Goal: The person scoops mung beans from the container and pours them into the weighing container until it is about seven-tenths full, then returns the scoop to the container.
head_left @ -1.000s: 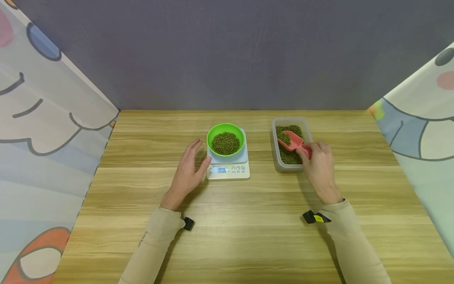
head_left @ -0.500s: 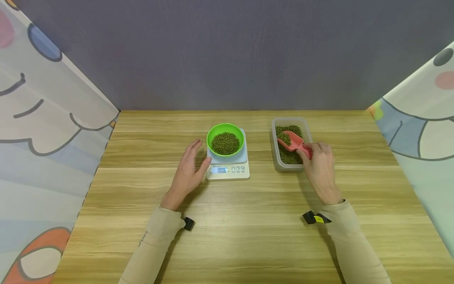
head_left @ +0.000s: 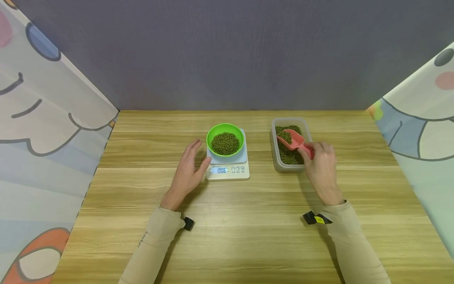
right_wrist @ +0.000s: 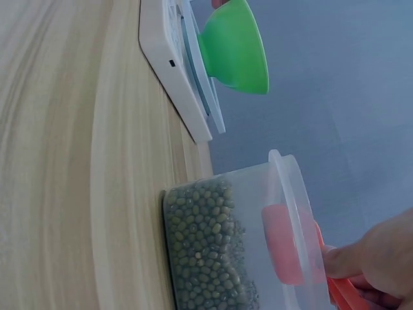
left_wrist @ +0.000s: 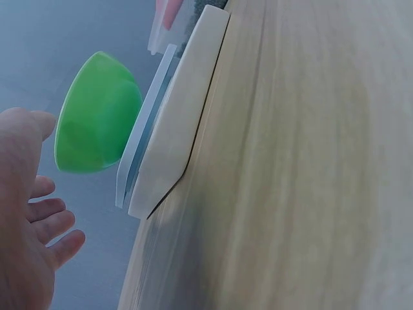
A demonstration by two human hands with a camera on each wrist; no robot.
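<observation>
In the head view my right hand (head_left: pixel 322 169) grips the handle of a red scoop (head_left: pixel 298 139). The scoop carries green mung beans and lies inside a clear plastic container (head_left: pixel 280 167), over more mung beans (right_wrist: pixel 202 242). My left hand (head_left: pixel 187 173) is held with fingers extended beside the left side of a white kitchen scale (head_left: pixel 227 176), holding nothing. On the scale's platform stands a bright green bowl (head_left: pixel 226 127) with mung beans (head_left: pixel 225 143) in it. The scale's display appears to read 100.6. In the left wrist view the left fingers are near the bowl (left_wrist: pixel 97 119).
A wood-grain table (head_left: pixel 248 236) bears everything. Behind it rises a dark grey wall panel (head_left: pixel 244 55). Printed cartoon panels (head_left: pixel 39 165) flank both sides. The scale stands left of the container, with a strip of table between them.
The scoop and right hand have shifted very slightly to the right and the scoop has turned a little. The left hand, bowl and scale reading look the same.
</observation>
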